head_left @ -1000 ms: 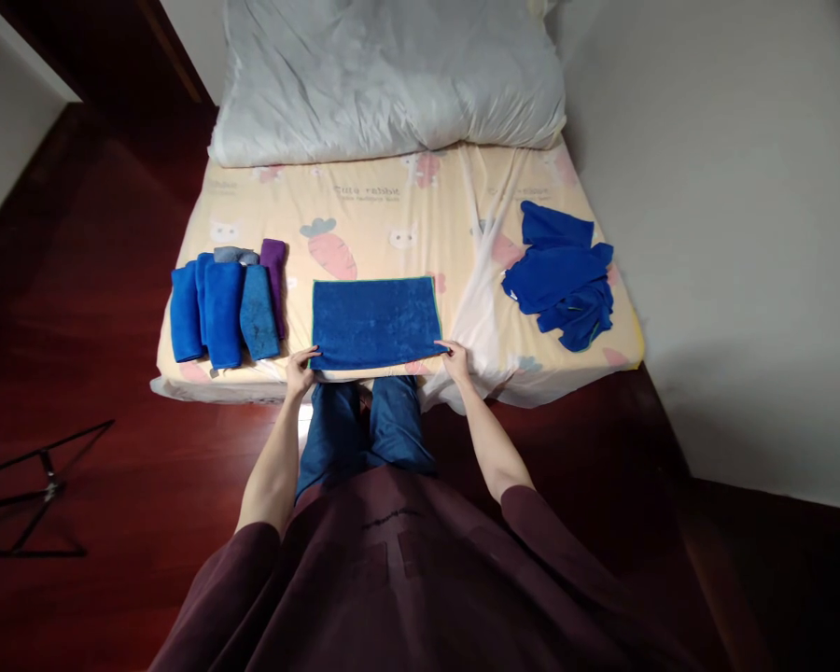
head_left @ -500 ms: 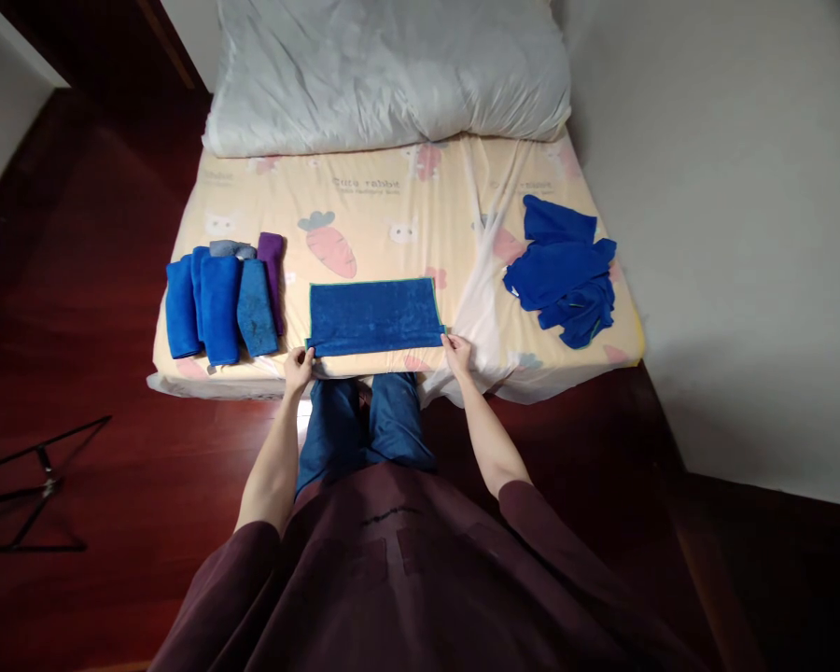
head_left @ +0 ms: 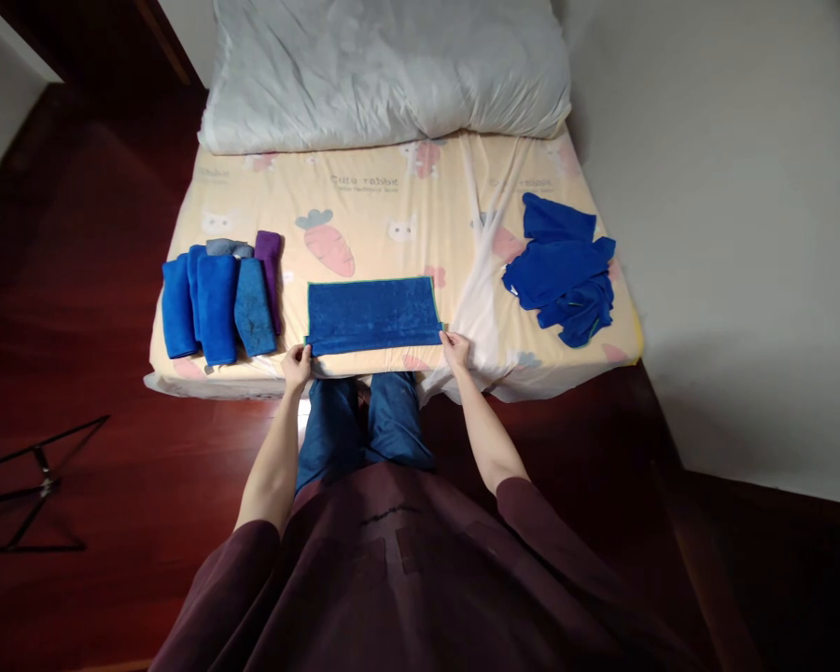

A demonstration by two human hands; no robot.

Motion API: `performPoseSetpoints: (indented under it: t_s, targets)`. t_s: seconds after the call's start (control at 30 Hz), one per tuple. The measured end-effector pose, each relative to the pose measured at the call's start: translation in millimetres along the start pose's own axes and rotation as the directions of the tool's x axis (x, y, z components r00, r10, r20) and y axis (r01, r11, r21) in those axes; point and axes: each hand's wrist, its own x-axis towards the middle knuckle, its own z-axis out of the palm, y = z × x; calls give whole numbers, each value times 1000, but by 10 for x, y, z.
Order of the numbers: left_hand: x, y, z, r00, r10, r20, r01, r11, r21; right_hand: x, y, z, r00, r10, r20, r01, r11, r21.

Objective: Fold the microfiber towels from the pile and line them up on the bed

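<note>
A dark blue towel with thin green edging lies flat on the bed near its front edge, with a narrow strip folded over along the near side. My left hand is closed on the towel's near left corner, thumb and fingers pinched. At the near right corner, my right hand pinches the folded strip in the same way. Left of the towel lie several rolled or folded towels: bright blue ones, a duller blue one, a grey one and a purple one.
A loose heap of blue cloths lies on the right of the bed. Behind, a pale bulky quilt spans the yellow printed bedsheet. The wall runs along the right. A black metal stand is on the floor at left.
Almost nothing differs. Both hands keep their pinch on the towel's near corners, and the view has shifted very slightly.
</note>
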Motion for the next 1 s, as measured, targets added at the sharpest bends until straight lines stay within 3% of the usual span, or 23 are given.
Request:
performPoseSetpoints:
  t_s: [0.2,0.27,0.33,0.37,0.43,0.5,0.6,0.7,0.8,0.9,1.0]
  targets:
    - [-31,132,6,997,20,-73,-16,998,54,2,-180,6,999,42,-34,-45,994,-97]
    - [-119,236,-19,987,122,-107,-108,985,133,-113,-327,17,992,-42,-121,22,986,-163]
    - [-251,362,-15,962,271,-23,-259,939,226,-302,-503,65,976,-172,-132,140,964,-226]
    - [-327,427,8,938,340,71,-347,903,253,-417,-594,109,970,-230,-77,205,947,-249]
    - [-480,550,101,860,431,275,-497,831,251,-656,-763,242,941,-307,141,335,901,-276]
    - [-609,643,241,788,471,397,-585,775,241,-863,-882,420,867,-342,363,452,845,-286]
    - [-713,690,436,775,461,433,-601,751,274,-1038,-910,677,781,-356,513,552,778,-300]
    - [-690,634,495,800,418,430,-568,759,320,-1044,-770,759,830,-313,462,497,790,-358]
    - [-583,525,414,817,391,424,-544,767,340,-951,-595,617,905,-282,319,398,827,-396]
    - [-443,414,297,831,382,403,-528,769,359,-835,-514,388,925,-271,266,359,850,-385]
    - [-298,331,218,817,387,428,-550,744,378,-729,-533,257,928,-226,295,334,855,-397]
